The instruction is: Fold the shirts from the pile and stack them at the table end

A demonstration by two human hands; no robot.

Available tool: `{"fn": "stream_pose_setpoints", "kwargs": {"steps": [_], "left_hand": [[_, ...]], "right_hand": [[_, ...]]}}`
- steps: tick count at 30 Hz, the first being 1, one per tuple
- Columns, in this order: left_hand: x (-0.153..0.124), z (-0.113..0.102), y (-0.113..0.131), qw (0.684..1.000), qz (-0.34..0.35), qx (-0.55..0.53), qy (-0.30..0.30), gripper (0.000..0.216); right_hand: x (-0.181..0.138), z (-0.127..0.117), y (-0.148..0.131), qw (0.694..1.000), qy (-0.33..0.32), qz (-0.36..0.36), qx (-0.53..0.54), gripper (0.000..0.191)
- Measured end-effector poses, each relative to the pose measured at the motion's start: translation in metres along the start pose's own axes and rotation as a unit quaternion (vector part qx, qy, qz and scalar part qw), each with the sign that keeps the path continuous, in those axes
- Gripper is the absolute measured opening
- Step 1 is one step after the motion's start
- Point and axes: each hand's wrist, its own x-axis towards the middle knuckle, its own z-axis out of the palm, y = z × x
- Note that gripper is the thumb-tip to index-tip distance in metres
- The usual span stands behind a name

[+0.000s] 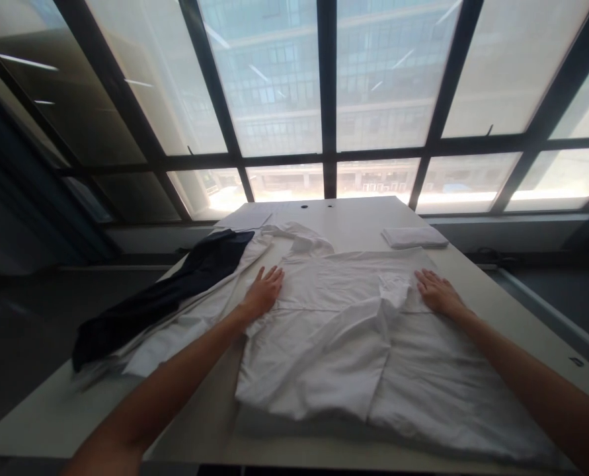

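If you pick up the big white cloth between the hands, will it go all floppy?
The wide, creased white cloth would probably flop, since it already lies in soft folds. It may be light for its size, as its folded edges look thin. Pushed by the left hand or right hand, it would likely bunch, as wrinkles already show.

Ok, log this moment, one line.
left hand: open on white cloth | right hand: open on same cloth | dark cloth: at left
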Motion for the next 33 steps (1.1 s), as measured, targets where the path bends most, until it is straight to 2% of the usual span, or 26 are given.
{"fn": "stream_pose_setpoints", "kwargs": {"steps": [2,5,8,12,17,21,24,27,29,33], "left_hand": [[-0.004,0.0,0.016,1.0,0.013,-0.004,-0.006,0.052],[0.0,0.006,0.029,0.998,-0.009,-0.037,-0.057,0.054],[0.004,0.015,0.024,0.995,-0.054,-0.049,-0.073,0.06],[0.005,0.025,0.012,0.995,-0.07,-0.042,-0.065,0.064],[-0.003,0.029,0.015,0.994,-0.061,-0.035,-0.078,0.063],[-0.009,0.025,0.015,0.995,-0.051,-0.034,-0.083,0.06],[0.001,0.012,0.016,0.987,-0.075,-0.043,-0.134,0.06],[0.028,-0.004,0.035,0.98,-0.102,-0.041,-0.167,0.054],[0.048,-0.008,0.058,0.987,-0.081,-0.06,-0.127,0.051],[0.077,0.004,0.098,0.987,-0.045,-0.112,-0.11,0.057]], "right_hand": [[-0.001,0.0,-0.007,1.0,0.004,0.023,-0.009,0.058],[-0.002,0.004,-0.013,0.998,0.021,0.051,-0.008,0.059],[-0.001,0.009,-0.009,0.998,0.032,0.053,0.011,0.059],[0.005,0.008,0.0,0.999,0.028,0.038,0.019,0.06],[0.037,-0.009,-0.006,0.998,0.016,0.042,0.036,0.055],[0.07,-0.021,-0.024,0.998,0.027,0.003,0.053,0.055],[0.086,-0.023,-0.034,0.996,-0.005,-0.033,0.078,0.055],[0.096,-0.021,-0.038,0.995,-0.029,-0.021,0.089,0.055],[0.1,-0.022,-0.039,0.995,-0.033,-0.009,0.093,0.056],[0.096,-0.032,-0.048,0.994,-0.018,0.001,0.106,0.057]]}}
